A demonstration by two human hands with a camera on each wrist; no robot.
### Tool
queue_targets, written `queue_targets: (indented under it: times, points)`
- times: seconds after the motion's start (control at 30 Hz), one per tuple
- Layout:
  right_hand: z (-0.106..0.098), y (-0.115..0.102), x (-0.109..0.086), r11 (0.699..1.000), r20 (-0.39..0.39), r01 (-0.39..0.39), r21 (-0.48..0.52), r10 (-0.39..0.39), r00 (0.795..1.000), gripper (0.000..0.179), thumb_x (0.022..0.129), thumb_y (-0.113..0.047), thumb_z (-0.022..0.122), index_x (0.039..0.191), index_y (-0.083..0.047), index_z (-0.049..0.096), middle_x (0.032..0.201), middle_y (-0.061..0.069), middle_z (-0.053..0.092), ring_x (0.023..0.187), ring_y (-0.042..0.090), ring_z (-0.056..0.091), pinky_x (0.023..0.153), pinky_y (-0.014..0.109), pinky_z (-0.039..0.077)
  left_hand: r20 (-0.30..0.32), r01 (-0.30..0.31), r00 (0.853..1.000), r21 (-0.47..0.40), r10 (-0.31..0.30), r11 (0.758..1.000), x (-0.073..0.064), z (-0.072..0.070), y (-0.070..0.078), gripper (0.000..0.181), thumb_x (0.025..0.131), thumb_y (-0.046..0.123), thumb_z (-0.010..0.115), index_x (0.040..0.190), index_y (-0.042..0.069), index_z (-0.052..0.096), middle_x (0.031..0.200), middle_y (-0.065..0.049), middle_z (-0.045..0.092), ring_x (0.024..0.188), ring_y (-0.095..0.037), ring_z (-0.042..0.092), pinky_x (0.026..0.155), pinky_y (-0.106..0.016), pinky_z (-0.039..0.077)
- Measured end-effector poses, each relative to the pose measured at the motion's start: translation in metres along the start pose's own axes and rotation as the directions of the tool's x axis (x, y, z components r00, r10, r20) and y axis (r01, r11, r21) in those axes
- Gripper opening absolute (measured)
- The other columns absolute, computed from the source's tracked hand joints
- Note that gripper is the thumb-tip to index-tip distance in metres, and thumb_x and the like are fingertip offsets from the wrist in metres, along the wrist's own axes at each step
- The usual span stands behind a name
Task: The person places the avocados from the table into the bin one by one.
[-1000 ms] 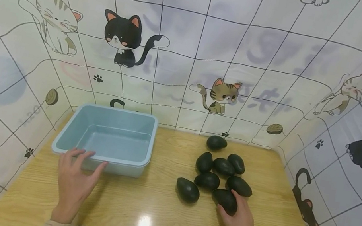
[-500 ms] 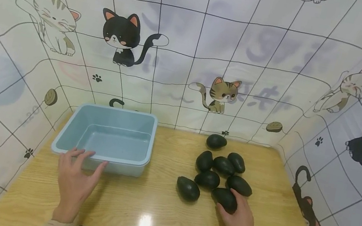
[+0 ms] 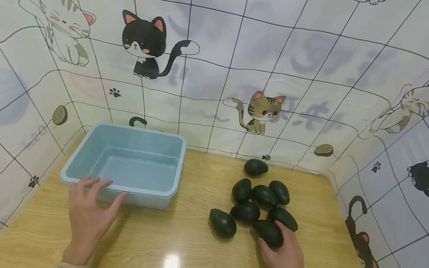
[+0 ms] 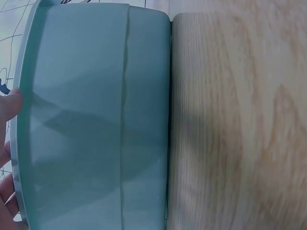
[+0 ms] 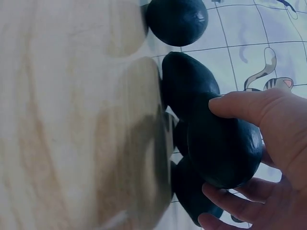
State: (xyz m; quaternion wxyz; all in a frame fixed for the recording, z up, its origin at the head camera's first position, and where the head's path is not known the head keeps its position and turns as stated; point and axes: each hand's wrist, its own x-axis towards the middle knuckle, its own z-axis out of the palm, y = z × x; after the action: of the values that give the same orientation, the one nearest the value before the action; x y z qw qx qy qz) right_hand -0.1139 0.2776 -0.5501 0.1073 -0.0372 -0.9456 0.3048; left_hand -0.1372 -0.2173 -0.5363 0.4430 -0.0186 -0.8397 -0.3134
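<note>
In the head view, several dark, smooth avocados (image 3: pixel 244 212) lie in a loose group on the right of the table. My right hand (image 3: pixel 286 257) grips the near-right avocado (image 3: pixel 267 233), its thumb on one side and its fingers on the other. The right wrist view shows this avocado (image 5: pixel 225 143) slightly off the tabletop, in front of its neighbours. On the left stands a light-blue plastic bin (image 3: pixel 119 187) with nothing inside. My left hand (image 3: pixel 90 213) holds its front rim, fingertips over the edge and thumb (image 4: pixel 12 103) against the outside.
One avocado (image 3: pixel 222 224) lies apart at the group's left, and another (image 3: pixel 256 167) near the back edge. Cat-patterned cloth walls (image 3: pixel 219 58) enclose the wooden table (image 3: pixel 142 250) at the back and sides. Bare wood separates bin and avocados.
The gripped avocado has tipped and risen slightly with my right hand. My left hand and the bin keep their places.
</note>
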Motion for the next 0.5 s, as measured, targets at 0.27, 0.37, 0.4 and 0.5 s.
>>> queue_targets:
  times: [0.27,0.37,0.4,0.5]
  points:
    - [-0.008,-0.004,0.004,0.999,0.002,0.037,-0.016,-0.037,0.999,0.072,0.090,-0.031,0.085,0.148,-0.002,0.055,0.149,0.029,0.058,0.136,0.054,0.056,0.110,0.069,0.046,0.025,0.005,1.000,0.011,-0.005,1.000,-0.002,-0.002,-0.001,0.067,0.091,0.063,0.073,0.107,-0.003,0.072,0.116,-0.034,0.057,0.116,-0.059,0.050,0.100,-0.071,0.038]
    - [-0.012,-0.007,0.006,0.999,-0.001,0.046,-0.016,-0.046,0.999,0.071,0.089,-0.030,0.085,0.148,-0.002,0.056,0.149,0.029,0.058,0.137,0.054,0.056,0.110,0.069,0.046,0.047,0.008,0.999,0.015,-0.009,1.000,-0.003,-0.004,-0.002,0.061,0.088,0.054,0.077,0.108,-0.003,0.071,0.118,-0.035,0.056,0.117,-0.059,0.049,0.101,-0.071,0.037]
    - [-0.013,-0.008,0.007,0.999,-0.005,0.049,-0.017,-0.049,0.999,0.071,0.089,-0.030,0.085,0.147,-0.003,0.056,0.149,0.028,0.058,0.137,0.054,0.056,0.110,0.069,0.046,0.051,0.010,0.999,0.015,-0.011,1.000,-0.003,-0.004,-0.002,0.059,0.087,0.051,0.079,0.108,-0.003,0.071,0.118,-0.035,0.056,0.117,-0.059,0.049,0.101,-0.072,0.037]
    - [-0.016,-0.012,0.010,0.998,-0.025,0.064,-0.018,-0.064,0.998,0.070,0.087,-0.027,0.087,0.146,-0.002,0.057,0.147,0.028,0.060,0.136,0.053,0.057,0.110,0.068,0.046,0.062,0.015,0.998,0.013,-0.015,1.000,-0.003,-0.006,-0.002,0.055,0.083,0.044,0.083,0.109,-0.003,0.072,0.119,-0.034,0.056,0.118,-0.059,0.048,0.102,-0.071,0.037]
